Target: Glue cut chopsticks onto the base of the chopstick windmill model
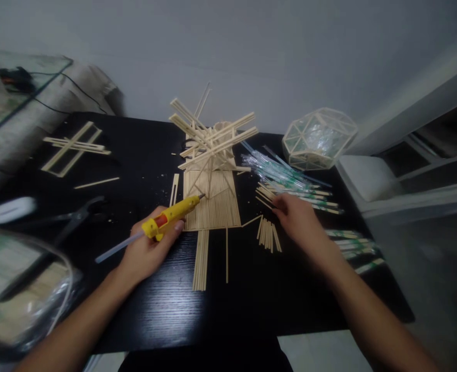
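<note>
My left hand is wrapped round a yellow hot glue gun, with a clear glue stick out of its back. Its nozzle points over a flat panel of thin wooden sticks joined side by side. At the right, my right hand has its fingers closed at the ends of some short wooden sticks; how many it grips is hidden. Below lies a loose fan of cut sticks. Behind the panel rises a structure of crossed sticks.
Plastic-wrapped stick bundles lie at the right, before a faceted stick frame. Crossed stick pieces, pliers and a white object are at the left. The black table meets a wall behind.
</note>
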### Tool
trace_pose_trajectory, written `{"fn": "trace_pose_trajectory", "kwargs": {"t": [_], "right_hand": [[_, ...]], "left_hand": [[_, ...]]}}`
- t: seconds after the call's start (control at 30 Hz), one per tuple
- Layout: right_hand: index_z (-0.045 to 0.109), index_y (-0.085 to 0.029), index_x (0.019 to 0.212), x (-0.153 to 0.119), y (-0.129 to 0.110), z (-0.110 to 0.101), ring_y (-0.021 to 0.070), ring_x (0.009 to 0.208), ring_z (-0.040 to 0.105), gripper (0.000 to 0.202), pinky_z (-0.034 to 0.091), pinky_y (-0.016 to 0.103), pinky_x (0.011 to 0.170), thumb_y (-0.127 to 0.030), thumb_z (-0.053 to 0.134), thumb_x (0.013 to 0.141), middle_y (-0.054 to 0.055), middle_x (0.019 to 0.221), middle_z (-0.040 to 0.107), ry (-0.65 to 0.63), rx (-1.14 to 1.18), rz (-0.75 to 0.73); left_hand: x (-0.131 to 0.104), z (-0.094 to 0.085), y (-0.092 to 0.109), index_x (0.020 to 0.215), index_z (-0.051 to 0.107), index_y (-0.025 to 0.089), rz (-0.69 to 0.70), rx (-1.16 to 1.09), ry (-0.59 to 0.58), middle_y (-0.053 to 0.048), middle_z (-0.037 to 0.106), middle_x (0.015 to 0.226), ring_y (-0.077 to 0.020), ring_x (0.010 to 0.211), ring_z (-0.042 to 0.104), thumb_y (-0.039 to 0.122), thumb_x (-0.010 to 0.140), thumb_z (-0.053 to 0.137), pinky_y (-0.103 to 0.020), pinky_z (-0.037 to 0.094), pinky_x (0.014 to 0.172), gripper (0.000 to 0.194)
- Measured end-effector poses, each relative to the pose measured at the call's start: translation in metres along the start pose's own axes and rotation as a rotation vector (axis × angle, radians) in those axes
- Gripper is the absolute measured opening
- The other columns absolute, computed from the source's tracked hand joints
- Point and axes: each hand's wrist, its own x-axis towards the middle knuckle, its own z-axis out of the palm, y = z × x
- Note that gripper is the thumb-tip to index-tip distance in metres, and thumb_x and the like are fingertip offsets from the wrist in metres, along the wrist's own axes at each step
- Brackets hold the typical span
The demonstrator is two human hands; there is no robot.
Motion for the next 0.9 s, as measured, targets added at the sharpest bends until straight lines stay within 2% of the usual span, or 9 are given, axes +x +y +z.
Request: {"fn": "trace_pose_trajectory", "kwargs": {"t": [0.1, 0.23, 0.37, 0.4, 0.43, 0.5, 0.53, 0.77, 0.9], "right_hand": [[0.063, -0.016, 0.104, -0.001, 0.001, 0.007, 0.0292, 0.092, 0.07, 0.015, 0.049, 0.036, 0.078, -0.006, 0.057, 0.094, 0.014, 0.099, 0.074, -0.05, -0.078, -0.007], [0.061, -0.014, 0.106, -0.005, -0.005, 0.008, 0.0298, 0.089, 0.067, 0.02, 0.047, 0.037, 0.076, -0.003, 0.051, 0.093, 0.018, 0.098, 0.07, -0.044, -0.109, -0.014], [0.058, -0.017, 0.114, -0.022, -0.022, 0.002, 0.028, 0.097, 0.067, 0.019, 0.05, 0.038, 0.085, -0.012, 0.05, 0.098, 0.015, 0.107, 0.068, 0.026, 0.084, -0.047], [0.058, -0.018, 0.116, -0.03, -0.028, 0.002, 0.0266, 0.095, 0.067, 0.019, 0.051, 0.039, 0.086, -0.015, 0.048, 0.1, 0.013, 0.105, 0.068, -0.015, 0.161, -0.069], [0.059, -0.019, 0.118, -0.038, -0.035, 0.004, 0.025, 0.094, 0.067, 0.019, 0.052, 0.038, 0.086, -0.018, 0.047, 0.103, 0.01, 0.104, 0.068, -0.116, 0.232, -0.112], [0.061, -0.022, 0.114, -0.054, -0.049, 0.01, 0.0227, 0.093, 0.067, 0.02, 0.052, 0.037, 0.086, -0.015, 0.046, 0.102, 0.008, 0.104, 0.068, -0.269, 0.33, -0.183], [0.061, -0.021, 0.114, -0.061, -0.056, 0.015, 0.0222, 0.093, 0.066, 0.021, 0.053, 0.037, 0.085, -0.013, 0.045, 0.102, 0.008, 0.105, 0.067, -0.3, 0.353, -0.184], [0.059, -0.019, 0.105, -0.08, -0.083, 0.041, 0.0243, 0.097, 0.066, 0.019, 0.055, 0.042, 0.09, -0.007, 0.049, 0.094, 0.011, 0.107, 0.064, -0.249, 0.351, -0.084], [0.058, -0.019, 0.118, -0.079, -0.091, 0.044, 0.024, 0.1, 0.067, 0.03, 0.057, 0.043, 0.092, -0.007, 0.052, 0.091, 0.011, 0.113, 0.065, -0.222, 0.405, -0.08]], "left_hand": [[-0.001, 0.001, -0.002, 0.106, 0.066, 0.021, -0.01, 0.003, -0.006, 0.003, 0.055, 0.07, -0.0115, 0.054, 0.052, 0.044, 0.1, 0.064, -0.025, 0.042, 0.047, 0.023], [-0.002, 0.001, -0.001, 0.103, 0.066, 0.022, -0.007, 0.022, -0.006, 0.002, 0.056, 0.071, -0.0122, 0.056, 0.052, 0.043, 0.099, 0.064, -0.026, 0.041, 0.047, 0.021], [0.0, 0.002, 0.005, 0.097, 0.066, 0.023, 0.021, 0.068, 0.01, 0.002, 0.057, 0.07, -0.014, 0.057, 0.054, 0.042, 0.099, 0.064, -0.028, 0.043, 0.049, 0.019], [0.0, 0.002, 0.007, 0.095, 0.066, 0.023, 0.035, 0.087, 0.016, 0.001, 0.057, 0.07, -0.0146, 0.058, 0.055, 0.042, 0.099, 0.063, -0.029, 0.044, 0.051, 0.019], [0.001, 0.003, 0.009, 0.093, 0.066, 0.023, 0.052, 0.11, 0.022, 0.001, 0.058, 0.071, -0.015, 0.059, 0.056, 0.042, 0.099, 0.063, -0.03, 0.044, 0.052, 0.02], [0.002, 0.003, 0.012, 0.092, 0.067, 0.023, 0.08, 0.155, 0.029, 0.0, 0.06, 0.074, -0.0158, 0.062, 0.058, 0.042, 0.099, 0.062, -0.031, 0.046, 0.054, 0.021], [0.003, 0.003, 0.012, 0.093, 0.068, 0.023, 0.09, 0.171, 0.025, -0.001, 0.061, 0.076, -0.0161, 0.064, 0.059, 0.042, 0.099, 0.062, -0.031, 0.046, 0.056, 0.021], [0.003, 0.004, 0.011, 0.093, 0.068, 0.022, 0.107, 0.19, 0.008, -0.001, 0.063, 0.079, -0.0163, 0.069, 0.062, 0.041, 0.1, 0.062, -0.031, 0.049, 0.061, 0.02], [0.004, 0.005, 0.013, 0.092, 0.068, 0.021, 0.143, 0.191, -0.001, -0.002, 0.064, 0.08, -0.016, 0.068, 0.061, 0.04, 0.1, 0.061, -0.031, 0.048, 0.061, 0.022]]}}
